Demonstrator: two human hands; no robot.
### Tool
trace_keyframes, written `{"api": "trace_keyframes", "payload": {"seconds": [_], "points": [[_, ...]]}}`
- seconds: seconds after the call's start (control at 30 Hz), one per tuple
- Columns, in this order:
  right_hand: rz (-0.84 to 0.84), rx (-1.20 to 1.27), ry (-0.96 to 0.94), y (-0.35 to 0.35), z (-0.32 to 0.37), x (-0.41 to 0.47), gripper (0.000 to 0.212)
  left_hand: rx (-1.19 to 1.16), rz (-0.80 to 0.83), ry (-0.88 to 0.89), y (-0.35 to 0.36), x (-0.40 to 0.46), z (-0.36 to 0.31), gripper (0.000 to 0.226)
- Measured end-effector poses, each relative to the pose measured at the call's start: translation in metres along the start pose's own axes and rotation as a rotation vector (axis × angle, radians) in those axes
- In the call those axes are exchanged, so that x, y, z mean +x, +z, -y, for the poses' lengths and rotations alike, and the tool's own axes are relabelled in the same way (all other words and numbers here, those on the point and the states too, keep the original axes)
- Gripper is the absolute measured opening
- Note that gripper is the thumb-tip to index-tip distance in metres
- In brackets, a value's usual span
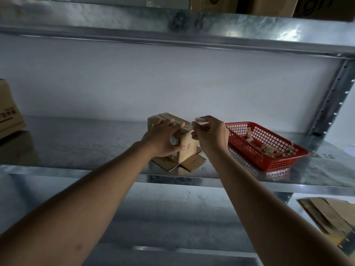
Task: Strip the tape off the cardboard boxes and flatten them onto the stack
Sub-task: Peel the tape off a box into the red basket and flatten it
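A small box [184, 144] stands on the metal shelf [86, 144], near its front edge and roughly midway along it. Its bottom flaps are splayed flat on the shelf around its base, and a slit runs across its top.

The left hand [163, 140] clamps the box from the near side: the fingers lie curled over the top and the thumb presses the front face, so the grip is firm.

The right hand [210, 134] hovers just beside the box's right top corner. Its fingers are bent inward, pinching a strip of tape [200, 119], a pale crumpled end of which sticks up above the fingertips. I cannot tell whether the strip is attached to the box.

Just right of that hand a red basket [269, 146] sits on the shelf, angled toward the front right corner, with scraps [269, 147] of peeled tape lying inside.

At the shelf's left edge a bigger carton [9, 112] stands partly out of view. On the lower shelf, at the right, lies a stack [330, 214] of flattened cardboard.
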State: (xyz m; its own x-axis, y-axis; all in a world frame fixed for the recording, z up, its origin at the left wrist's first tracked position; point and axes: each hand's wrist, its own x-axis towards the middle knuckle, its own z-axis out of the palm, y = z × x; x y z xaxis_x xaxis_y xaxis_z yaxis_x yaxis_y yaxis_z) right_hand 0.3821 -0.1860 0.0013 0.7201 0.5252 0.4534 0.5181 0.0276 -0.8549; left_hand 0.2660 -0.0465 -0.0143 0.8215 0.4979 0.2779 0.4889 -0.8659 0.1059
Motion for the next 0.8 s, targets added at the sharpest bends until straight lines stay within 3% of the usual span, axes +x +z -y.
{"api": "trace_keyframes", "payload": {"seconds": [0.1,0.4,0.53,0.8], "points": [[0.031,-0.008,0.002,-0.008,-0.001,-0.002,0.043,0.011,0.013,0.024,-0.001,0.003,-0.008,0.092],[0.007,-0.142,0.007,-0.024,0.007,-0.001,0.012,-0.035,0.036,0.119,0.01,0.023,-0.019,0.088],[-0.088,-0.148,0.07,-0.03,0.008,0.0,0.031,-0.042,0.063,0.101,0.011,0.026,-0.026,0.092],[-0.223,-0.202,0.13,-0.031,0.013,-0.005,0.02,-0.034,0.088,0.098,0.005,0.023,-0.028,0.095]]}}
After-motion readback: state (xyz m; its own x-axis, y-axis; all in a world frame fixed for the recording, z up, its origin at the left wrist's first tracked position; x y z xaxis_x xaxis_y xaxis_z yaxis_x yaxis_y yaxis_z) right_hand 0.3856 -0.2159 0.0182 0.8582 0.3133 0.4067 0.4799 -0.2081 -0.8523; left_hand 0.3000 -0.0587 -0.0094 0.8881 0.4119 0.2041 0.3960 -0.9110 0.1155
